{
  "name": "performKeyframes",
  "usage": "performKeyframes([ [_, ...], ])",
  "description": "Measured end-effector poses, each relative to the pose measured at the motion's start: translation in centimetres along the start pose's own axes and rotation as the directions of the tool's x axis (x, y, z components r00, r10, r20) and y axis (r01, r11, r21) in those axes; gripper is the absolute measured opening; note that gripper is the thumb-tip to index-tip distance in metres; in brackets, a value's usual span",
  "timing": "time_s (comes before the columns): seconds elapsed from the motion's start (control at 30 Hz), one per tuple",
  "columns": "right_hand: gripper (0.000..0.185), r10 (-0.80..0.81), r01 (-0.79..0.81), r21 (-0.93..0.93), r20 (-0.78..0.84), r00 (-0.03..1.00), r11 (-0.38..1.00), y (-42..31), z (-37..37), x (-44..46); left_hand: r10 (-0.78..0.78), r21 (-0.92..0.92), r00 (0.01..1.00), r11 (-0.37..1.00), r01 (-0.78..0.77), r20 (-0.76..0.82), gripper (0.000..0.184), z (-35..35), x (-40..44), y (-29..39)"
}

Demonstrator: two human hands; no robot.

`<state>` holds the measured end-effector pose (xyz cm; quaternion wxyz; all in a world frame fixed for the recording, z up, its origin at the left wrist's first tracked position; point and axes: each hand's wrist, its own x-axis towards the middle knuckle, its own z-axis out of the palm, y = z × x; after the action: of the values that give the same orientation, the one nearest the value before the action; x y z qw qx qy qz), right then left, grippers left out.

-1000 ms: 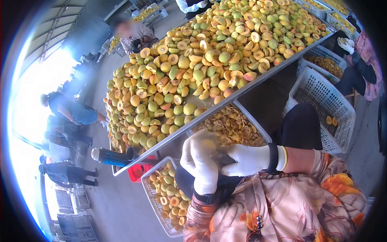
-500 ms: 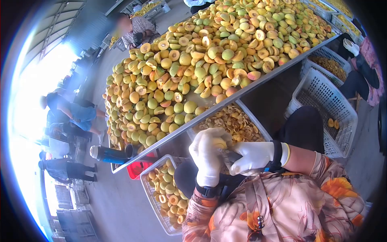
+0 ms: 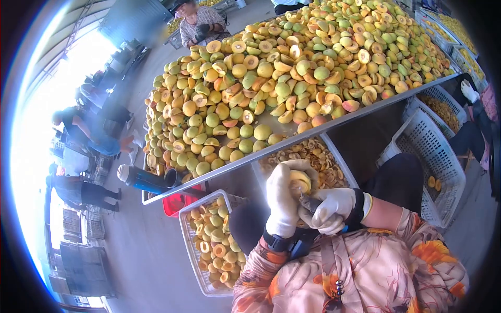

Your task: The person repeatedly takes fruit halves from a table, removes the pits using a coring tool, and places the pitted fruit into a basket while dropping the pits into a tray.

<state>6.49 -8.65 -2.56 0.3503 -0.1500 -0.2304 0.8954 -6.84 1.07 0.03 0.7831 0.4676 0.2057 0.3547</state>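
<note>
In a white glove, my left hand is closed around a yellow peach half, its cut face turned toward my right hand. My right hand, gloved too, grips a pitting tool with a dark body and a thin metal tip. That tip meets the cut face of the peach; the tool's exact shape is partly hidden by the fingers. Just beyond my hands, below the table edge, a crate holds brown-yellow pits and scraps.
A metal-rimmed table bears a large heap of peach halves. At left stand a crate of peach halves, a red container and a blue flask. A white crate at right holds a few pieces. Other people work nearby.
My left hand has turned so the cut face of the peach now shows, and the tool's tip is at it. The whole view has shifted slightly.
</note>
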Motion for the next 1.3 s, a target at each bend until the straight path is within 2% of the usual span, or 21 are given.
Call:
performKeyframes([
  [0.13,0.019,-0.058,0.066,-0.171,0.050,0.997,0.983,-1.4,1.0,0.2,-0.122,-0.207,0.984,0.974,0.095,-0.126,0.069,-0.3,1.1,0.9],
  [0.23,0.023,-0.093,0.013,-0.328,-0.228,0.969,0.945,-2.3,0.7,-0.5,0.003,-0.104,0.981,0.994,-0.024,-0.193,0.070,-3.7,1.2,0.7],
  [0.27,0.027,-0.150,-0.064,-0.497,-0.380,0.913,0.866,-2.5,0.8,-0.3,0.045,-0.050,0.972,0.997,-0.058,-0.229,0.071,-4.5,0.8,0.8],
  [0.33,0.028,-0.682,0.069,-0.975,-0.097,0.725,0.211,-0.4,-0.6,2.9,0.048,0.066,0.973,0.997,-0.034,-0.228,0.069,-6.0,-0.2,1.0],
  [0.4,0.027,-0.731,-0.233,-0.968,-0.093,0.675,-0.092,0.4,-0.1,4.1,0.064,0.251,0.967,0.968,0.000,-0.247,0.073,-6.7,-0.7,0.1],
  [0.43,0.027,-0.756,-0.376,-0.895,-0.070,0.651,-0.241,0.3,0.3,4.5,0.163,0.356,0.962,0.931,-0.077,-0.220,0.069,-7.0,-1.0,-0.4],
  [0.53,0.025,-0.667,-0.573,-0.763,-0.263,0.698,-0.299,-0.7,1.2,4.3,0.299,0.560,0.916,0.821,-0.105,-0.266,0.065,-8.1,-2.1,0.0],
  [0.57,0.024,-0.648,-0.615,-0.725,-0.312,0.695,-0.310,-0.6,0.2,3.6,0.322,0.493,0.888,0.860,-0.131,-0.328,0.062,-9.5,-2.4,-0.1],
  [0.6,0.022,-0.687,-0.556,-0.754,-0.196,0.699,-0.351,-0.3,-0.5,2.8,0.293,0.405,0.875,0.906,-0.125,-0.385,0.060,-10.6,-3.2,0.8],
  [0.67,0.022,-0.636,-0.641,-0.694,-0.339,0.693,-0.328,0.3,-2.3,1.9,0.393,0.454,0.826,0.870,-0.192,-0.403,0.059,-14.4,-4.7,1.3],
  [0.77,0.030,-0.587,-0.683,-0.668,-0.438,0.681,-0.295,2.4,-6.3,1.2,0.429,0.652,0.765,0.758,-0.017,-0.479,0.042,-18.4,-9.7,3.2],
  [0.9,0.035,-0.506,-0.670,-0.691,-0.489,0.711,-0.273,4.8,-8.4,1.5,0.598,0.922,0.702,0.221,0.318,-0.386,0.030,-26.1,-18.5,0.3],
  [0.93,0.035,-0.468,-0.664,-0.701,-0.511,0.721,-0.259,5.2,-8.7,1.4,0.612,0.872,0.783,-0.317,0.374,-0.113,0.027,-29.3,-21.7,-1.4],
  [0.97,0.035,-0.432,-0.665,-0.707,-0.535,0.726,-0.241,5.4,-9.0,1.4,0.592,0.884,0.748,-0.124,0.452,-0.300,0.029,-32.4,-24.1,-2.7],
  [1.0,0.035,-0.421,-0.671,-0.702,-0.548,0.723,-0.237,5.7,-9.2,1.6,0.553,0.833,0.807,-0.335,0.441,-0.205,0.034,-33.6,-26.4,-2.5],
  [1.03,0.035,-0.408,-0.677,-0.699,-0.562,0.720,-0.232,6.0,-9.2,1.8,0.389,0.677,0.625,-0.005,0.736,-0.677,0.039,-31.4,-27.1,-0.5],
  [1.07,0.035,-0.397,-0.682,-0.695,-0.574,0.717,-0.227,6.2,-9.1,2.2,0.371,0.552,0.487,0.090,0.829,-0.791,0.048,-33.8,-29.7,-3.1],
  [1.13,0.034,-0.355,-0.678,-0.708,-0.593,0.723,-0.198,6.4,-8.9,2.7,0.148,0.509,0.502,0.014,0.861,-0.852,0.054,-34.6,-33.5,-7.6],
  [1.2,0.034,-0.363,-0.653,-0.727,-0.562,0.744,-0.212,6.9,-9.5,2.8,0.147,0.567,0.563,-0.014,0.824,-0.814,0.060,-33.7,-36.2,-12.1],
  [1.23,0.035,-0.338,-0.662,-0.720,-0.582,0.740,-0.210,6.7,-9.3,3.0,0.110,0.558,0.548,0.093,0.825,-0.829,0.066,-34.1,-36.3,-12.1],
  [1.3,0.036,-0.293,-0.659,-0.720,-0.595,0.748,-0.219,6.5,-9.0,3.6,0.155,0.579,0.561,0.115,0.808,-0.813,0.068,-34.9,-36.1,-12.9],
])
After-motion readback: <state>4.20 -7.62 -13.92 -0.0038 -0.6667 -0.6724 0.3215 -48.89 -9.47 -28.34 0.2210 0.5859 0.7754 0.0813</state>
